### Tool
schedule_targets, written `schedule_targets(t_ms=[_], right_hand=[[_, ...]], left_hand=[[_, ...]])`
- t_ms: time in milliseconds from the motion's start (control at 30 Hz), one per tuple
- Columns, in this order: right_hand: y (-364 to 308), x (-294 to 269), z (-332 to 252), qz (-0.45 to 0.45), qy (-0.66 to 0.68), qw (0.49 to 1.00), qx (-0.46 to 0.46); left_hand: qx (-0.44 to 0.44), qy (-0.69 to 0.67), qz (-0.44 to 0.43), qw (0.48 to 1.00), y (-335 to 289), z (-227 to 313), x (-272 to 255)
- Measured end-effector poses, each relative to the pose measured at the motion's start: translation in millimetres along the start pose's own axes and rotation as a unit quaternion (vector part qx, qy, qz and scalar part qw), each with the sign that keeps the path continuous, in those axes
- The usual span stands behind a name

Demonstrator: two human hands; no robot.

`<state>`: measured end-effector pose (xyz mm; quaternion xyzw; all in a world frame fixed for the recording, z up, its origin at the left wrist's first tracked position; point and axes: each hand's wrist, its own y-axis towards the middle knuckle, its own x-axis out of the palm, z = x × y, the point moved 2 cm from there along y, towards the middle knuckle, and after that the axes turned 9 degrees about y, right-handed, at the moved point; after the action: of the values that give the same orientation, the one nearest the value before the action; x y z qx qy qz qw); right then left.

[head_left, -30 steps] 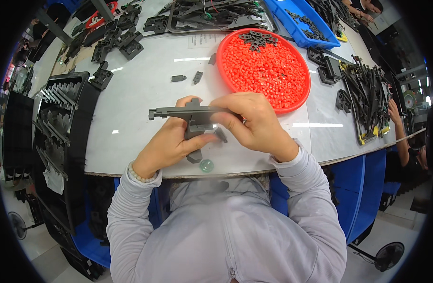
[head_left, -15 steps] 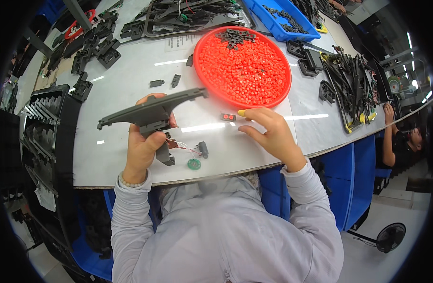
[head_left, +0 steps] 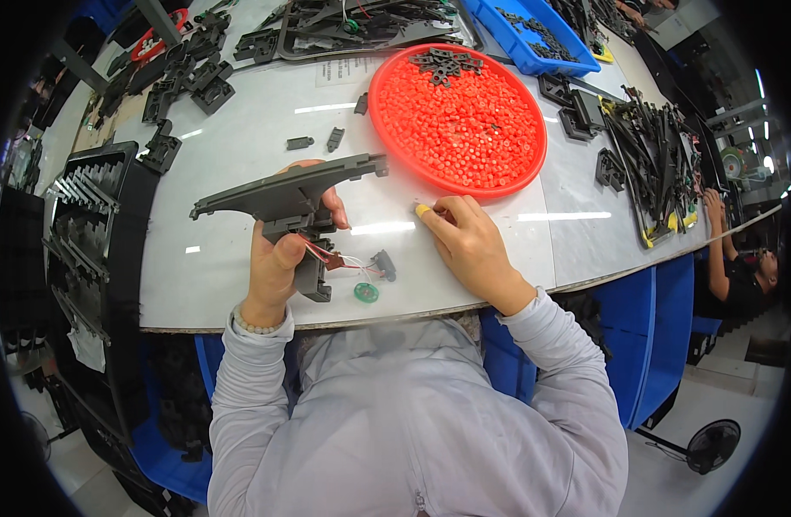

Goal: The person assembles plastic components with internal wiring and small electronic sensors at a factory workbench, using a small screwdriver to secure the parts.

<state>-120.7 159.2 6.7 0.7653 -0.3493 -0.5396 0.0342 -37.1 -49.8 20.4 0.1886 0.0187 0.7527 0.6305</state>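
My left hand [head_left: 275,271] is wrapped around a dark grey plastic housing [head_left: 283,191] with a long, curved, wing-like top, held above the table's near left. Thin red and white wires [head_left: 348,261] run out of its lower part to a green disc [head_left: 366,292] and a small grey block [head_left: 384,265]. Right of these, my right hand [head_left: 475,250] rests on the tabletop with its fingers pinched together, a yellow cover [head_left: 423,209] on one fingertip. The small dark part with two red dots is almost wholly hidden beneath those fingertips.
A round red tray [head_left: 537,164] of small red pieces, with dark clips on top, stands beyond my right hand. Two small grey blocks [head_left: 300,143] lie left of it. Dark parts fill a tray [head_left: 645,228] at right and a black rack [head_left: 124,258] at left.
My right hand has moved slightly left and closed its fingers over the small red-dotted part, which was visible before. My left hand still holds the housing. The whole view has shifted a little.
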Motion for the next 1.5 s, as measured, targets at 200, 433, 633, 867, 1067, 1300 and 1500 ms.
schedule_targets(t_ms=[200,433,633,867,1067,1300,1500], right_hand=[[11.4,-12.3,-16.6,0.030,0.175,0.983,0.038],[42.0,-23.4,-50.0,0.022,0.278,0.960,-0.035],[50.2,-29.2,-56.6,-0.010,0.232,0.969,-0.078],[53.8,-29.8,-58.4,-0.017,0.226,0.967,-0.112],[54.7,-29.8,-62.1,-0.059,0.229,0.967,-0.089],[59.3,-33.7,-68.1,-0.098,0.231,0.964,-0.086],[59.8,-22.6,-67.3,-0.057,0.220,0.971,-0.081]], left_hand=[[0.002,-0.026,0.000,1.000,-1.1,-1.5,1.7],[-0.026,0.029,0.012,0.999,-6.2,7.0,8.6],[-0.027,0.020,0.002,0.999,-4.5,10.0,15.9],[0.008,-0.011,0.002,1.000,-5.7,9.3,18.4],[0.018,0.003,-0.030,0.999,-4.5,9.0,21.3],[0.012,0.008,-0.017,1.000,-5.9,10.4,23.6],[0.012,0.014,0.011,1.000,-3.0,13.8,23.3]])
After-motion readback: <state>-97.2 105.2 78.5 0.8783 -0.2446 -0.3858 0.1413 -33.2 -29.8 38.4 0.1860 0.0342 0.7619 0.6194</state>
